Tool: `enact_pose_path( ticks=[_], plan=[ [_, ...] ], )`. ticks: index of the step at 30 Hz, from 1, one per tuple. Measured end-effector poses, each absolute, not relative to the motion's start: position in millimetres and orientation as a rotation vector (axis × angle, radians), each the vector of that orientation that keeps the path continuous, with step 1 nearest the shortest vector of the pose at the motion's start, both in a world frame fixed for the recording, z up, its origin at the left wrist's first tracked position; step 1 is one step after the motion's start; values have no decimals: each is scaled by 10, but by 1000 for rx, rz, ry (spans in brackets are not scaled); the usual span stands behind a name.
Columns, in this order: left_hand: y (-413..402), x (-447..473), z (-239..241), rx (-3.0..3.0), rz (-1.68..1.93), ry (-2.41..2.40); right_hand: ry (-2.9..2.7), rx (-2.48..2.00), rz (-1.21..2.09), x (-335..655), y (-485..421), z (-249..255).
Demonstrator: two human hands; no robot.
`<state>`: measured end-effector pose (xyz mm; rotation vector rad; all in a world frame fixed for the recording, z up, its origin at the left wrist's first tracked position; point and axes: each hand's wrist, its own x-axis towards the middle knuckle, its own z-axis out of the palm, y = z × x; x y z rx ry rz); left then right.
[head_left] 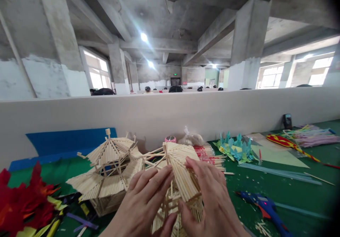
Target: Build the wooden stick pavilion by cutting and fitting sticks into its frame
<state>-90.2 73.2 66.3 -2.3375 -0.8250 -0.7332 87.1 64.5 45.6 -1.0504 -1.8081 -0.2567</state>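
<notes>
A model pavilion built of thin wooden sticks (183,175) stands in front of me, its slatted roof panel tilted down toward me. My left hand (143,200) curls about its left side, fingertips at the roof edge and thumb lower down. On the other side, my right hand (211,192) has its fingers on the roof panel and its thumb near the panel's lower edge. Both hands are closed on the model and cover much of its lower frame. To the left, a matching tiered stick pavilion (110,152) connects to it by a stick framework (154,155).
A blue glue gun (265,205) lies at right near clear bluish glue sticks (281,173). Behind are bundled sticks (209,154), a turquoise paper flower (236,146) and a grey-white partition (159,115). Red crafted petals (26,201) sit at left, by a blue sheet (71,141).
</notes>
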Motion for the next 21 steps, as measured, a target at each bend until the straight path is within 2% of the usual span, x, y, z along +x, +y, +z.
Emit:
enact_pose_path(
  ticks=[21],
  plan=[
    [734,-872,621,-2485,-874,-876,-1863,-1072,-197,915,550,538]
  ],
)
